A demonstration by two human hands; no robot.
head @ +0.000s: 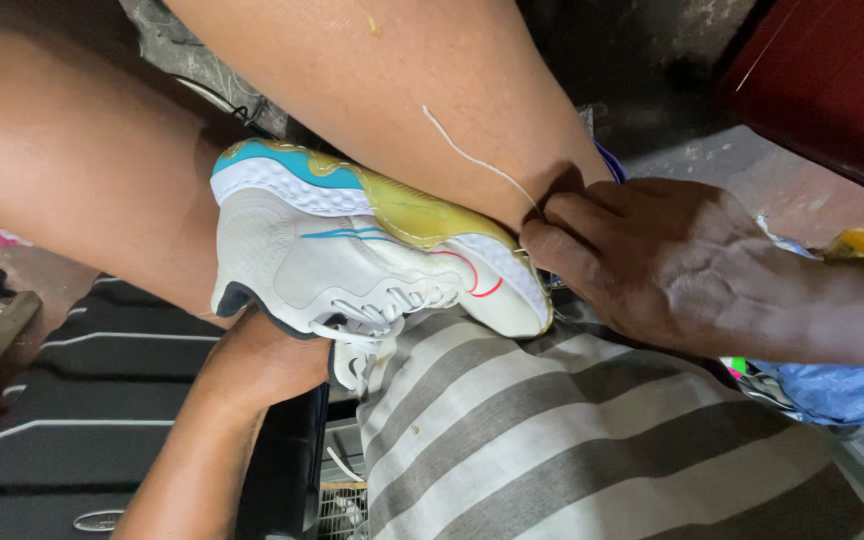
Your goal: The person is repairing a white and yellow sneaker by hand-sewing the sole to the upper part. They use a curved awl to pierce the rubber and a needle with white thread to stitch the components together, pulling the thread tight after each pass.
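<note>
A: White sneaker [352, 265] wedged sole-up between bare knees, above striped cloth [572, 440]. Left hand [272, 355] under heel; grip hidden, cannot tell.

B: Right hand [672, 260] pinched shut on white thread [477, 160] at toe. Best pulled taut, straight along sole seam.

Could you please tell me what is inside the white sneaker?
The left hand reaches into the white sneaker. Its fingers are hidden inside, as is the rest of the interior.
</note>
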